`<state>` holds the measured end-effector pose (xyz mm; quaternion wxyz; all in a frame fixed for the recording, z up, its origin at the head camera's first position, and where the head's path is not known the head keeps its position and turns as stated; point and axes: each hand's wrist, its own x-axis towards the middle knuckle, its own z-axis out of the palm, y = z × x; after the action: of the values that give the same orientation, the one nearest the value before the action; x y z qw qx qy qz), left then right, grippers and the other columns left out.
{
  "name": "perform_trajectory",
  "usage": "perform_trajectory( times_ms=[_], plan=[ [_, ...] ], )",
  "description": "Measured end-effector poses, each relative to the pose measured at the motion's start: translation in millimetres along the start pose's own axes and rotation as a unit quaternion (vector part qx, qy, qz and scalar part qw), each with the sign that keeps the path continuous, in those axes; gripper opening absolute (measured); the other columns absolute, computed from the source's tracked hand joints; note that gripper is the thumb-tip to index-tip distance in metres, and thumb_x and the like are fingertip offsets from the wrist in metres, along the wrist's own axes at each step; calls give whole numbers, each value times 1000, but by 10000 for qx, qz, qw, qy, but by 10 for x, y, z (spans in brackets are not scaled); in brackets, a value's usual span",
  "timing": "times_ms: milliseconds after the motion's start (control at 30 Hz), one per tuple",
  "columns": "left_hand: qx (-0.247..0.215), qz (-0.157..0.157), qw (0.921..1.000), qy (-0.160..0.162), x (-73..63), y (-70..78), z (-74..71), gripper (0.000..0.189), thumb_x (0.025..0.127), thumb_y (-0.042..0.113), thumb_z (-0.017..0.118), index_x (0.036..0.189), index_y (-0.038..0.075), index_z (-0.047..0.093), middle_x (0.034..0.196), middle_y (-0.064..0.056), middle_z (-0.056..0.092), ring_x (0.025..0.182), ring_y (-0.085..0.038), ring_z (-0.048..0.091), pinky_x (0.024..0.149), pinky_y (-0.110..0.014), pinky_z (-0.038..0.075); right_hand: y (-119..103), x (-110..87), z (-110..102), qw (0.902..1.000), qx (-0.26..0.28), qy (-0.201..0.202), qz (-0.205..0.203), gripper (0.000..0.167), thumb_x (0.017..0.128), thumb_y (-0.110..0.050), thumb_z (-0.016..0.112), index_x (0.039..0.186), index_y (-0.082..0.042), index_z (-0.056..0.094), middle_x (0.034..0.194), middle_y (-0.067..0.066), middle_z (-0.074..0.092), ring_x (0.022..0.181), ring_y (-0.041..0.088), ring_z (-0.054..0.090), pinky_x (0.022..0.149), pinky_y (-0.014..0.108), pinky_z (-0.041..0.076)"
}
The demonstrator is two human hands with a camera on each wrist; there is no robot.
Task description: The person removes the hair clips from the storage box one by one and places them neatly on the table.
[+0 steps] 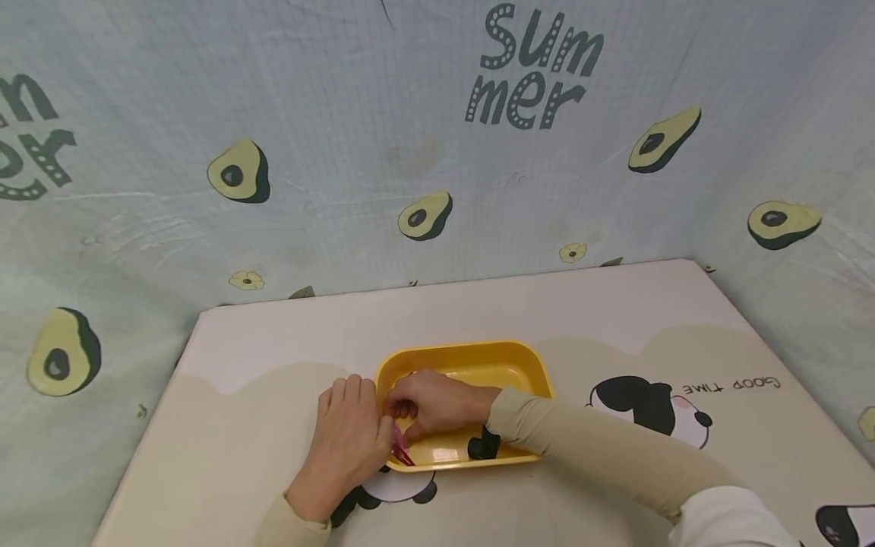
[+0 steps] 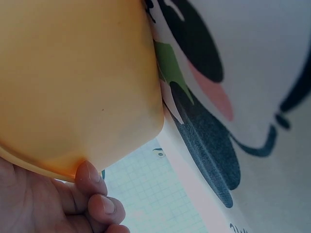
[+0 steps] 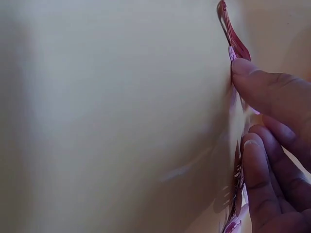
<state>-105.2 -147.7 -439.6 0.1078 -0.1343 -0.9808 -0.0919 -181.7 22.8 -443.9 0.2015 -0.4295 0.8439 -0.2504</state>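
Pale fabric [image 1: 328,91] walls in your workspace, carrying large dark "summer" lettering [image 1: 536,64] and scattered avocado prints [image 1: 239,173], with small yellow flowers [image 1: 247,280] lower down. Before you stretches the bench [image 1: 642,304], its cover pink along the far side and beige nearer you; a panda print [image 1: 639,399] and the words "GOOD TIME" [image 1: 731,385], upside down to you, sit on the right part of it. Across the bench reaches your right sleeve [image 1: 601,448], beige with white higher up the arm, while your shorter-looking left sleeve [image 1: 290,528] shows at the near edge. Near the middle of the bench stands your yellow tray [image 1: 465,346], upright and with rounded corners. At its left end your left hand [image 1: 349,429] grips the rim, fingertips bent against the outer wall just under the lip. Your right hand [image 1: 437,403] is inside the tray, its fingers curled and pinching a thin pink-and-red item [image 1: 401,450], thumb on the pink part. That item lies along the tray's left wall, toward the near corner, just beside your left hand; its red end pokes out beyond your right thumb, and its exact shape is hidden by your fingers.
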Motion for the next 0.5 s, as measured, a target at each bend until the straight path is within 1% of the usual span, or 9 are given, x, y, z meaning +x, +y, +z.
perform_trajectory(
  times_ms=[200, 367, 500],
  plan=[
    [26, 51, 10000, 64, 27, 10, 3, 20, 88, 21, 61, 90, 4, 51, 80, -6, 37, 83, -24, 36, 82, -40, 32, 2, -10, -27, 9999, -9, -51, 102, 24, 83, -28, 86, 100, -18, 72, 84, -10, 62, 77, 1, 53, 72, 13, 44],
    [46, 0, 10000, -50, 22, 9, -10, 20, 88, 21, 61, 90, 4, 51, 80, -6, 38, 83, -24, 36, 82, -41, 31, -5, 1, -10, 9998, 116, -132, 112, 23, 84, -26, 85, 102, -18, 72, 83, -11, 63, 76, 0, 53, 71, 12, 45],
    [19, -45, 9999, -144, 12, 9, -7, 21, 88, 21, 62, 92, 4, 52, 81, -6, 38, 83, -24, 36, 82, -41, 31, -9, 8, 7, 9999, 73, -150, 26, 16, 88, -23, 81, 101, -18, 74, 81, -11, 63, 73, -1, 52, 69, 11, 44]
  ],
)
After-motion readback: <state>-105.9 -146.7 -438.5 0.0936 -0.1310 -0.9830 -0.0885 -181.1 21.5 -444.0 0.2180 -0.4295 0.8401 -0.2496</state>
